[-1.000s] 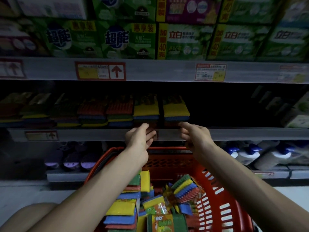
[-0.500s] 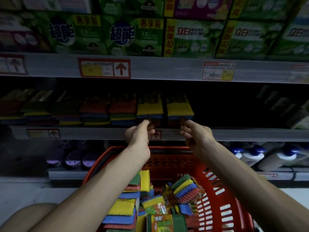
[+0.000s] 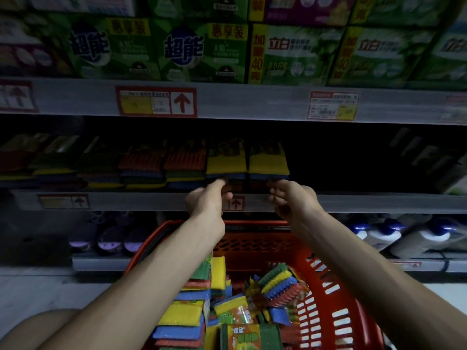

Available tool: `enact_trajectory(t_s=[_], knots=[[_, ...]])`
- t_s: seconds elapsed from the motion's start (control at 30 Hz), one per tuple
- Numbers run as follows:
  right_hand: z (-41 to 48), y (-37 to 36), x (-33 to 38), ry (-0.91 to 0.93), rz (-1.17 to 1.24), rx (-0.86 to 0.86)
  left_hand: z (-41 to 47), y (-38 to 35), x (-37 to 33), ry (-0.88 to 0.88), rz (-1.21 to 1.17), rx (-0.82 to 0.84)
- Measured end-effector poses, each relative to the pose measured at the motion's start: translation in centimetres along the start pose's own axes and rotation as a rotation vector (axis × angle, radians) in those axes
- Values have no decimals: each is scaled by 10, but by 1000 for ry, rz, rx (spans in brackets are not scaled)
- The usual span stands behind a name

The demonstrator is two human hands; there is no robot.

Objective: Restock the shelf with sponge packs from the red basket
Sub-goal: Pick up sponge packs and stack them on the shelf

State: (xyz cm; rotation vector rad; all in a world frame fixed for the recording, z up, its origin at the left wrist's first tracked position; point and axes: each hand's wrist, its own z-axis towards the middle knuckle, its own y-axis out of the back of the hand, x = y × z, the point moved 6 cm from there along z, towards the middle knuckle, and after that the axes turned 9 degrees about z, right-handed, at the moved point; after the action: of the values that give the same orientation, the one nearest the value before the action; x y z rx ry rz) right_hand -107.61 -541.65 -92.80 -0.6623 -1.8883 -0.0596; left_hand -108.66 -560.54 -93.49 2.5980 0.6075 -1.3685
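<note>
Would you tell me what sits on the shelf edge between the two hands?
In the head view, a red-framed arrow label sits on the shelf edge between the left hand and right hand.

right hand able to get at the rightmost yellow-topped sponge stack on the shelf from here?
Probably yes. The right hand is empty, its fingertips right at the lower front of the rightmost yellow-topped stack. Nothing sits between them, and the shelf space to its right looks open.

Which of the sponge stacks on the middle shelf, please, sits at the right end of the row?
The yellow-topped sponge stack just above the right hand; the shelf beyond it is dark with no further stack visible, and its yellow-topped twin stands to its left.
</note>
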Motion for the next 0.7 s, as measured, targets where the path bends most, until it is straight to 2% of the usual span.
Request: enact_trajectory(t_s=[0.43,0.7], knots=[[0,-3,-3,7,-83,38,-7,0,-3,-77,26,-25],[-11,8,-7,-42,-80,127,-11,8,6,-126,78,69]])
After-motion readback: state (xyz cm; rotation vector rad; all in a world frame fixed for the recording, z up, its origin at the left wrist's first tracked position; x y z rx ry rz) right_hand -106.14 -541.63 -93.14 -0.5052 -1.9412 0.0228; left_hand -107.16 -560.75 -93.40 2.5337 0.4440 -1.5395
